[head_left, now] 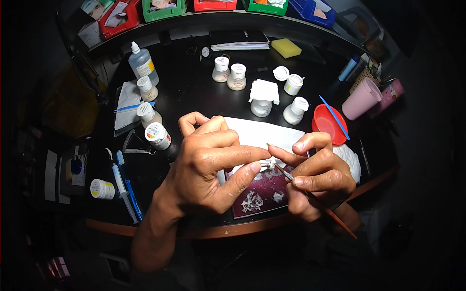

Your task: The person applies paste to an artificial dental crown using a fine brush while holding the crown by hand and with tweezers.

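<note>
My left hand is closed, its thumb and forefinger pinching a small white piece whose exact kind I cannot make out. My right hand is wrapped round a fine brush with a reddish-brown handle. The brush's tip points at the white piece, touching or very near it. One right finger reaches forward to the left fingertip. Below the hands lies a dark purple slab with crumpled white scraps on it. Behind it is a white sheet, partly hidden by my hands.
Small white-lidded jars stand at the back and left. One jar has a white pad on top. At right are a red bowl with a blue stick and a pink cup. A syringe and toothbrush lie left.
</note>
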Tool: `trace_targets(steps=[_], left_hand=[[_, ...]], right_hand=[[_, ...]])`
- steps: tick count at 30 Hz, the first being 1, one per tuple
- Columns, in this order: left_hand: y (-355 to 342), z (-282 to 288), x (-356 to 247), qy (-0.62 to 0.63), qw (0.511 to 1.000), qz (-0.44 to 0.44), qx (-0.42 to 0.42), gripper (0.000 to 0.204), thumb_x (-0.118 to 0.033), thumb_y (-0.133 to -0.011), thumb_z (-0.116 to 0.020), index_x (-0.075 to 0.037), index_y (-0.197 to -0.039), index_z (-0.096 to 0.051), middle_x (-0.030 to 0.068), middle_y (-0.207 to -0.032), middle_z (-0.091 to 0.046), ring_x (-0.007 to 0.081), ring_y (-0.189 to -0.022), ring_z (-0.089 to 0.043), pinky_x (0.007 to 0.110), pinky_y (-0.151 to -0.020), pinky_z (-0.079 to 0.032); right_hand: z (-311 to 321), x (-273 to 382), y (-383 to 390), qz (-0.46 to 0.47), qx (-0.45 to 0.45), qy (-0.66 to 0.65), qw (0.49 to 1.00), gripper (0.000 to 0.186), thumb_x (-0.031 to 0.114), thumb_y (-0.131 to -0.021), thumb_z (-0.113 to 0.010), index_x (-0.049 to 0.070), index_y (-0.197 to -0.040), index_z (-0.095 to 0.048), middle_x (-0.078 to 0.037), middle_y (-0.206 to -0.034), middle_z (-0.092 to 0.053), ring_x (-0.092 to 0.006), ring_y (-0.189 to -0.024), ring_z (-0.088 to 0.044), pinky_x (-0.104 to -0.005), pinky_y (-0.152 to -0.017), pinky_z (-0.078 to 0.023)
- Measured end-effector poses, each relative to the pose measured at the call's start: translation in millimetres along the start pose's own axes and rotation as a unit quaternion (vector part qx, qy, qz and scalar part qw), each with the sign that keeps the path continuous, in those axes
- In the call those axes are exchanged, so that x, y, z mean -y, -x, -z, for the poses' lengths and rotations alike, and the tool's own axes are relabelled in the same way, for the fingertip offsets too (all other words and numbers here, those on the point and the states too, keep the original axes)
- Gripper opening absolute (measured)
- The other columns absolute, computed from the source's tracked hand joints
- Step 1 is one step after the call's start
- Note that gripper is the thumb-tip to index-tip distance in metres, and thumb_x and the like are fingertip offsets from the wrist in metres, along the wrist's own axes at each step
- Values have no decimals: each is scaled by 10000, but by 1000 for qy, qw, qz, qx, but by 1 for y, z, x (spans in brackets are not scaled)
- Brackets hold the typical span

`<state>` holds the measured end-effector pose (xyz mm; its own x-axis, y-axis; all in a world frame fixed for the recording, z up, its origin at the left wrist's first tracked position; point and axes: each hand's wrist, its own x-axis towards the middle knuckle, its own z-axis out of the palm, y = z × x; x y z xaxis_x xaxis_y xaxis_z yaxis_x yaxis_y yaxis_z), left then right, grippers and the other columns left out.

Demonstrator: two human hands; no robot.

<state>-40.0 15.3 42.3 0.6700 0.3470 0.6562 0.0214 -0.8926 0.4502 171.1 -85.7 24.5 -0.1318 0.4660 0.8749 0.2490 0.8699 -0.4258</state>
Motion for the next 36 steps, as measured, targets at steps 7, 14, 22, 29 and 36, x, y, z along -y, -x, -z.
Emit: trace_targets(steps=[7, 14, 22, 29, 36], left_hand=[[1, -1, 1, 0, 1000, 3, 2, 250, -223, -779, -710, -95, -964, -818, -11, -615, -534, 146, -643, -450, 367, -797, -287], [1, 1, 0, 1, 1000, -4, -7, 249, -212, -771, -709, -100, -964, -819, -11, -606, -529, 146, -636, -447, 368, -791, -287], [0, -1, 0, -5, 1000, -2, 0, 248, -225, -788, -705, -102, -971, -820, -15, -600, -523, 148, -634, -443, 366, -794, -285], [0, -3, 1, -2, 1000, 2, -4, 261, -226, -789, -711, -96, -987, -820, -15, -597, -522, 141, -626, -441, 366, -784, -283], [1, -1, 1, -11, 1000, 9, -5, 269, -222, -784, -719, -89, -995, -819, -13, -595, -525, 140, -608, -445, 364, -768, -286]], right_hand=[[0, -1, 1, 1, 5, -7, 1000, 193, -77, -748, -748, -27, -926, -691, -135, -834, -648, -334, -1088, -600, -525, -943, -618], [-2, 1, -2, -4, 12, -9, 1000, 200, -86, -744, -743, -27, -928, -694, -133, -834, -647, -336, -1090, -600, -530, -949, -615], [-5, 4, -1, -4, -4, 25, 1000, 225, -93, -726, -742, -5, -928, -698, -121, -828, -641, -335, -1080, -603, -523, -938, -623], [-1, 8, -2, -6, -8, 31, 999, 257, -99, -707, -691, -10, -948, -687, -120, -825, -636, -332, -1035, -615, -515, -924, -631], [-4, 8, -3, -27, 1, 46, 999, 211, -69, -721, -682, -20, -925, -659, -120, -832, -639, -335, -1023, -619, -493, -933, -630]])
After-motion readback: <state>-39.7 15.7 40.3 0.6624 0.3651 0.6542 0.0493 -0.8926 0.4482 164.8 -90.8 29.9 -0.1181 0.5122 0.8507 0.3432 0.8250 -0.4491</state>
